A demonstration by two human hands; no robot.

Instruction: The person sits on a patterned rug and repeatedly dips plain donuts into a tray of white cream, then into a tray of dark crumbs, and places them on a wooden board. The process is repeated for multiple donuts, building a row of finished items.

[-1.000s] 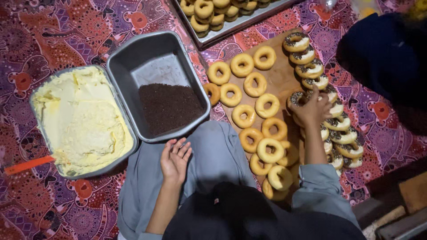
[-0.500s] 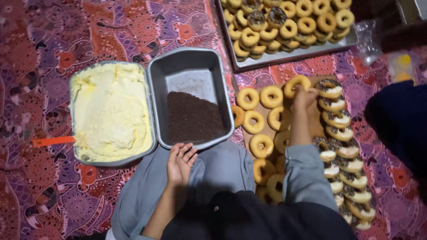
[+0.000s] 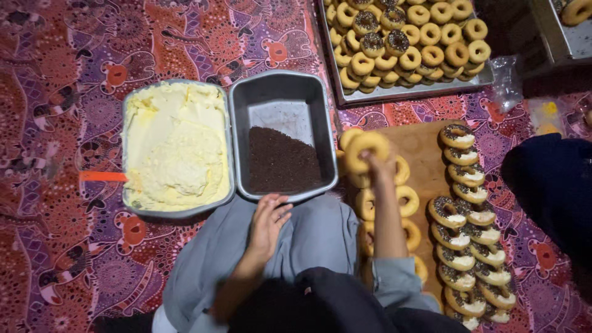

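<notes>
My right hand (image 3: 377, 171) is shut on a plain golden doughnut (image 3: 365, 150) and holds it lifted over the wooden board (image 3: 424, 143), close to the right wall of the metal tin (image 3: 279, 90) that holds dark chocolate sprinkles (image 3: 281, 161). My left hand (image 3: 269, 222) rests open on my grey-clad knee, its fingertips at the tin's near rim. Left of that tin stands a second metal tin (image 3: 126, 117) full of pale yellow cream (image 3: 176, 145). Plain doughnuts (image 3: 407, 200) lie on the board under my forearm.
A row of cream-and-sprinkle topped doughnuts (image 3: 468, 222) runs down the board's right side. A large metal tray (image 3: 412, 92) of doughnuts lies at the back. An orange spatula handle (image 3: 102, 176) sticks out of the cream tin. A dark-clothed person (image 3: 549, 191) sits at right.
My right hand has lifted a plain doughnut off the board and carried it left toward the sprinkle tin. My view has shifted to the right. My left hand stayed on my knee.
</notes>
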